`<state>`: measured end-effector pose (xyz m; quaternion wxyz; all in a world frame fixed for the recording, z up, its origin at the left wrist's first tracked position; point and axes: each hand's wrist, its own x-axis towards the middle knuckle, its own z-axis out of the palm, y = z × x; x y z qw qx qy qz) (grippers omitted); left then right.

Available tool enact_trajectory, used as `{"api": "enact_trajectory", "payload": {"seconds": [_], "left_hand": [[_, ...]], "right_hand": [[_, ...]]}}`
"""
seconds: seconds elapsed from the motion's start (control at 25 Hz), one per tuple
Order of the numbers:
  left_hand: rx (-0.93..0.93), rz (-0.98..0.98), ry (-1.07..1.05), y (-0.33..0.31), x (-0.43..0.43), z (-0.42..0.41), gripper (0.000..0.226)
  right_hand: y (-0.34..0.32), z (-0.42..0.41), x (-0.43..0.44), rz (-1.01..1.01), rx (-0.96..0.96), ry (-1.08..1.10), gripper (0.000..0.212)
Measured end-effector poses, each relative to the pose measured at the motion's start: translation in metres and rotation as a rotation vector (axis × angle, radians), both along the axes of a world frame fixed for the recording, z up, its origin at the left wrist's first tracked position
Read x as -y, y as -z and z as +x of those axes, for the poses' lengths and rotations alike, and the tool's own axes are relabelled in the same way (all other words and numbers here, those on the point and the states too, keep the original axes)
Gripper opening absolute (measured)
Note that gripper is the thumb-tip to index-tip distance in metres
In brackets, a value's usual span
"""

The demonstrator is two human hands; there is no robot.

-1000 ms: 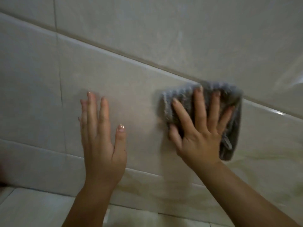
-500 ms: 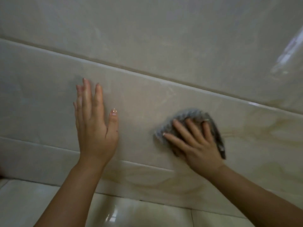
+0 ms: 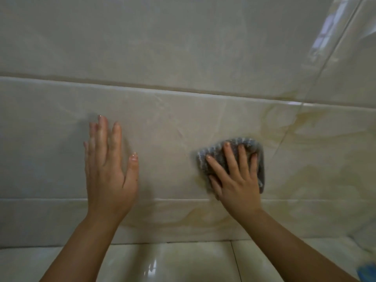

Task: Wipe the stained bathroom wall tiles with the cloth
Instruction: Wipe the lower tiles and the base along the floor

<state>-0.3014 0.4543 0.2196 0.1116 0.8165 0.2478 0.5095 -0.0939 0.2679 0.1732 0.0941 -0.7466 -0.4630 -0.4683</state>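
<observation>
Two bare forearms lead to the left grip and right grip (short nails, left thumbnail glossy pale pink).

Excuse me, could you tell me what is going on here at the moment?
A person is wiping a wall tile. The right hand presses a grey cloth flat against it with spread fingers, while the bare left hand rests flat on the same tile. Yellowish stains show to the cloth's right.
</observation>
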Motion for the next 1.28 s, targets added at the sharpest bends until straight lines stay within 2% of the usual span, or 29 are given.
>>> {"api": "enact_trajectory", "payload": {"seconds": [0.16,0.24,0.48,0.64,0.72,0.92,1.0,1.16,1.28], "left_hand": [[-0.047,0.007,0.015,0.004,0.013,0.015,0.065],[-0.075,0.038,0.023,0.004,0.024,0.029,0.065],[-0.149,0.157,0.045,0.003,0.047,0.051,0.063],[-0.157,0.192,0.059,-0.002,0.056,0.058,0.063],[-0.158,0.197,0.064,-0.004,0.060,0.058,0.063],[-0.161,0.201,0.052,-0.008,0.060,0.052,0.062],[-0.153,0.195,0.049,-0.009,0.061,0.048,0.063],[-0.162,0.211,0.057,-0.011,0.063,0.047,0.062],[-0.163,0.232,0.063,-0.010,0.065,0.048,0.062]], "right_hand": [[-0.056,0.008,-0.008,0.337,-0.164,0.037,0.060],[-0.082,0.013,-0.016,0.435,-0.214,0.004,0.061],[-0.012,0.038,0.012,0.280,-0.067,-0.003,0.058],[-0.081,0.045,0.003,0.501,-0.131,-0.003,0.062],[-0.092,0.043,-0.003,0.576,-0.163,0.038,0.062],[-0.018,0.042,0.019,0.389,-0.175,0.055,0.067],[-0.044,0.044,0.020,0.420,-0.192,0.045,0.067],[-0.120,0.019,-0.002,0.588,-0.355,0.070,0.071],[-0.109,-0.001,-0.015,0.381,-0.234,-0.017,0.070]]}}
